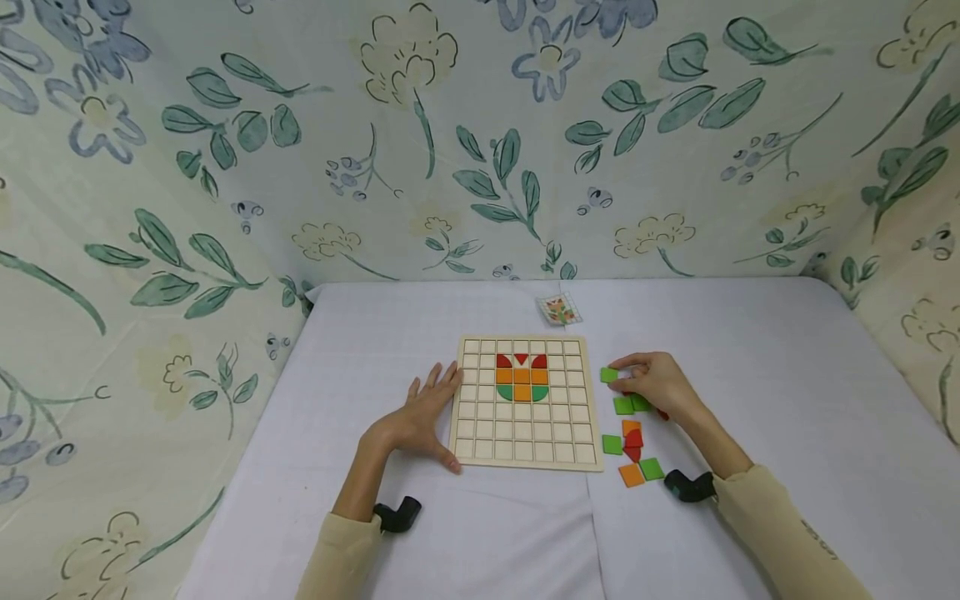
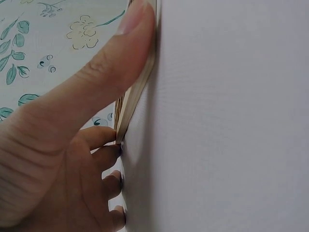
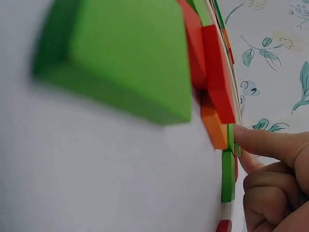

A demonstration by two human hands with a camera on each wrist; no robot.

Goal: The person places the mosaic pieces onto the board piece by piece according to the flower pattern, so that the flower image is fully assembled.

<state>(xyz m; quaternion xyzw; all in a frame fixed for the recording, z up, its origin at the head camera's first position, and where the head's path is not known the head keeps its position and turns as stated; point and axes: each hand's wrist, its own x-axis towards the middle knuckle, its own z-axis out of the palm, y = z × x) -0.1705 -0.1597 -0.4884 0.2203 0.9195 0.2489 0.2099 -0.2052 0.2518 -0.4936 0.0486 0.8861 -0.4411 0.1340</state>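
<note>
A square wooden grid board [image 1: 476, 425] lies on the white table. Set in its cells are orange squares [image 1: 522, 377], red pieces [image 1: 503, 361] and green rounded pieces [image 1: 504, 392], forming a tulip shape. My left hand [image 1: 416, 423] touches the board's left edge, its fingers spread and its thumb at the near corner; the left wrist view shows the thumb [image 2: 111, 72] along the board's side. Right of the board, my right hand [image 1: 658, 385] pinches a green square tile [image 1: 608, 375] between thumb and index finger. Other green tiles [image 1: 623, 406] lie just beneath that hand.
Loose green [image 1: 612, 444], orange [image 1: 632, 475] and red [image 1: 633, 438] pieces lie to the board's right. A small picture card [image 1: 559, 309] with a flower pattern sits behind the board. Floral cloth [image 1: 495, 183] hangs behind the table.
</note>
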